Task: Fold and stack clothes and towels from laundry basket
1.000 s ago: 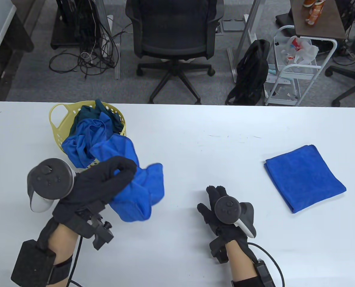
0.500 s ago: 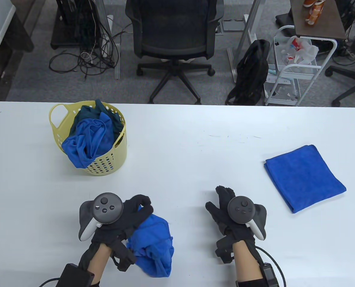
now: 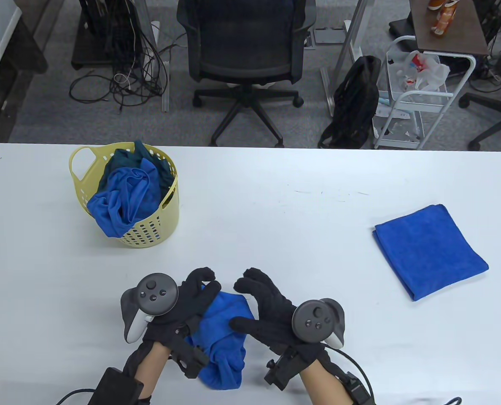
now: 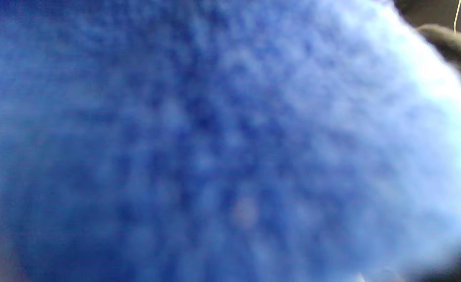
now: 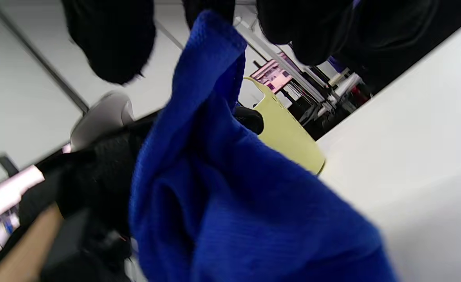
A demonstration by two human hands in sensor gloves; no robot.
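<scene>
Table view shows a crumpled blue towel (image 3: 225,333) bunched between both hands, well in front of the yellow laundry basket (image 3: 149,228) and slightly to its right. The left hand (image 3: 183,308) clutches its left side; the right hand (image 3: 267,312) pinches an edge, seen in the right wrist view, probably hunting a corner to spread it. Wadded up, its long axis runs roughly away from the basket toward the person, with no clear facing
</scene>
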